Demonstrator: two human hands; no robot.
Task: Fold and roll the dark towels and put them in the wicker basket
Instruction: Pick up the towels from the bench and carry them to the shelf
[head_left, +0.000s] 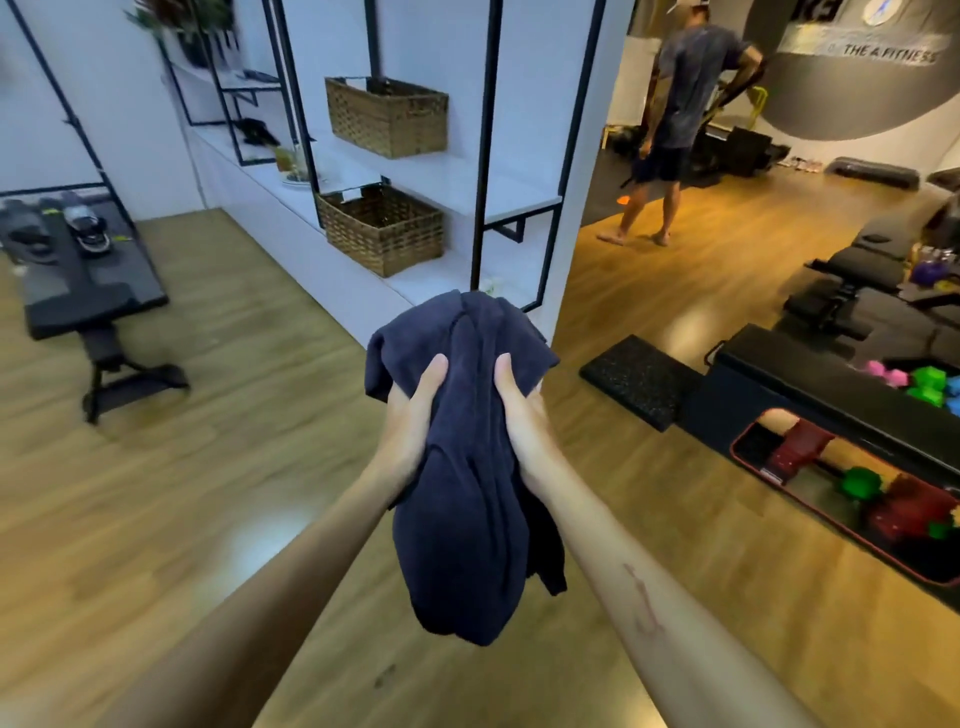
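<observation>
L hand (410, 415) & R hand (519, 415) grip bunched dark towel (467, 467), open floor (208, 493) below.

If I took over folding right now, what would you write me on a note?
Left hand: grips the dark towel on its left side.
Right hand: grips the same towel on its right side.
The towel hangs bunched and loose between both hands, above the wooden floor.
Two wicker baskets sit on the white shelves ahead: an upper basket and a lower basket.
Done: nothing visibly folded or rolled; what is in the baskets cannot be seen.
Left: fold this towel, roll it, put it in a basket.
</observation>
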